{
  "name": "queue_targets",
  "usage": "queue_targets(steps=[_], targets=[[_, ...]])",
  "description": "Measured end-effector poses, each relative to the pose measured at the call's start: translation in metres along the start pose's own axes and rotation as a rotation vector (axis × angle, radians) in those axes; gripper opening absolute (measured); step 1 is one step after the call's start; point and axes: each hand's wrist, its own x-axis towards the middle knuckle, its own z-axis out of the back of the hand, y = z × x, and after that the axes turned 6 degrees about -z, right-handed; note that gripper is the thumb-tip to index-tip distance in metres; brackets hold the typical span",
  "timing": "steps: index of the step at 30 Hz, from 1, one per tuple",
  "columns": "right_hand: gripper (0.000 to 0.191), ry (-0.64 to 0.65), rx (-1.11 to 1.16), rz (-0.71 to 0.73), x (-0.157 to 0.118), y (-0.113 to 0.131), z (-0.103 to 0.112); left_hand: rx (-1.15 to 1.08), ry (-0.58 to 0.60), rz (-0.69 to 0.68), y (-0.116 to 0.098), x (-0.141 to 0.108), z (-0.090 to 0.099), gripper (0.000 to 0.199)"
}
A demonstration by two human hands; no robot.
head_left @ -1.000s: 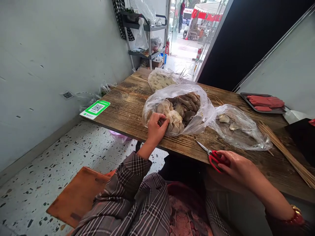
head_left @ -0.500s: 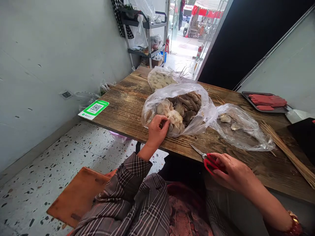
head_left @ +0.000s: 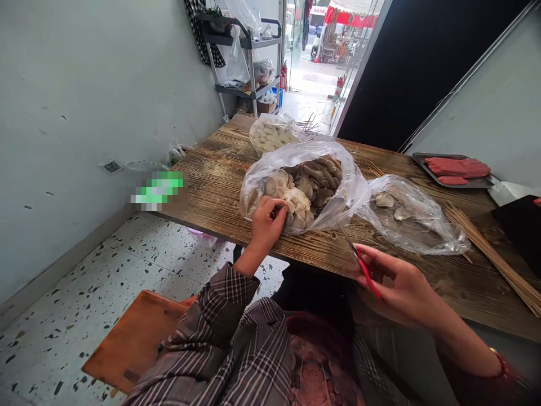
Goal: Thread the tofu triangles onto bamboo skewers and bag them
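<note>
A clear plastic bag (head_left: 353,183) lies wide open on the table, filled with grey-brown oyster mushrooms (head_left: 323,175). At its near left side my left hand (head_left: 266,223) is closed, thumb and fingers pinching the edge of a pale oyster mushroom clump (head_left: 296,198). My right hand (head_left: 399,282) is wrapped around the handles of red-handled scissors (head_left: 364,270) above the table's front edge. Their blades point up and to the left, towards the bag, and look closed. Just right of the bag, a second clear bag (head_left: 426,220) holds a few mushroom scraps (head_left: 384,199).
Behind the full bag sits another bag of pale pieces (head_left: 273,138) beside thin dark sticks (head_left: 308,127). To the right lie a bundle of skewers (head_left: 494,254) and a tray of reddish meat (head_left: 459,169). An orange-brown stool (head_left: 135,338) stands at lower left.
My right hand has turned the scissors, so their blades now point more upward and sit nearer the bag. My left hand stays at the mushroom clump. The view has shifted slightly.
</note>
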Motion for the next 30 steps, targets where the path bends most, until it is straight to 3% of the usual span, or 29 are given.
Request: queue_targets(steps=[6,10,14,20,30], targets=[[0.054,0.207,0.312,-0.024,0.054,0.041,0.001,-0.056,0.007,0.088,-0.001,0.001,0.004,0.003],[0.055,0.472,0.452,-0.130,0.085,0.052,0.003,-0.149,0.016,0.223,0.005,-0.001,0.006,0.006],[0.064,0.639,0.525,-0.230,0.106,0.055,0.001,-0.302,0.001,0.405,0.008,-0.003,0.006,0.013],[0.069,0.662,0.617,-0.305,0.120,0.055,-0.006,-0.403,-0.025,0.524,0.006,-0.003,0.006,0.017],[0.063,0.685,0.653,-0.332,0.132,0.061,-0.008,-0.400,0.003,0.501,0.006,-0.004,0.008,0.013]])
